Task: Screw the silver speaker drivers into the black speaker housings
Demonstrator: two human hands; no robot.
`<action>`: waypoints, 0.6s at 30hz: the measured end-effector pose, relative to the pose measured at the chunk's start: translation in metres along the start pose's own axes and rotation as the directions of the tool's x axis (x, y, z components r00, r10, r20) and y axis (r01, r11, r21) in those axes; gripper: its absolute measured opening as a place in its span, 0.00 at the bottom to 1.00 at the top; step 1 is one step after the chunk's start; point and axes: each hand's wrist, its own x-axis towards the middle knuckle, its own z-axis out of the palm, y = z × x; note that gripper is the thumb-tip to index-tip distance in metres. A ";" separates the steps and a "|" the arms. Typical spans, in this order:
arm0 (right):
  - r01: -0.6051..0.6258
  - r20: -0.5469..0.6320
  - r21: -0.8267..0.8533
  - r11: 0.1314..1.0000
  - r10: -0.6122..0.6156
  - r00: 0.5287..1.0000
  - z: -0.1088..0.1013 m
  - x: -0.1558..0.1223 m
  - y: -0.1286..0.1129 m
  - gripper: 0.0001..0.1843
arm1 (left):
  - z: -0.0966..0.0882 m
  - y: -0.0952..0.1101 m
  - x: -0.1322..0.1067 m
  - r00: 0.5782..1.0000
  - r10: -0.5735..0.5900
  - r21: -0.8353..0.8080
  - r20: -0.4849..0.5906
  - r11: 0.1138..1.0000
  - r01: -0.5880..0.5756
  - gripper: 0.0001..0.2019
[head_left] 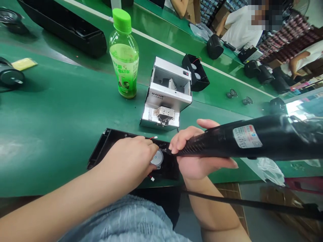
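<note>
My right hand [194,151] is wrapped round a black electric screwdriver [219,139] with a white label; its tip points left at a black plastic panel [98,151]. The panel lies on the green table before me. My left hand [136,154] rests over the panel, fingers closed at the edge of a round silver speaker driver [157,158] seated in it. Some of its fingertips are hidden. Close to the screwdriver tip is a small dark spot where a screw cannot be made out. Thin red wires with white connectors [152,178] stick out beside the driver.
Beyond the panel stands a silver screw feeder [168,94], with a green drink bottle [124,57] to its left. A small black housing [195,72] sits behind the feeder, and a long black housing [68,27] at upper left. A black cord [242,201] hangs at right. Co-workers sit across the table.
</note>
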 end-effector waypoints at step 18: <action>0.169 0.027 -0.020 0.985 -0.168 0.985 0.053 0.090 -0.025 0.35 | 0.004 0.002 -0.006 0.999 -0.002 -0.041 0.044 0.999 0.004 0.11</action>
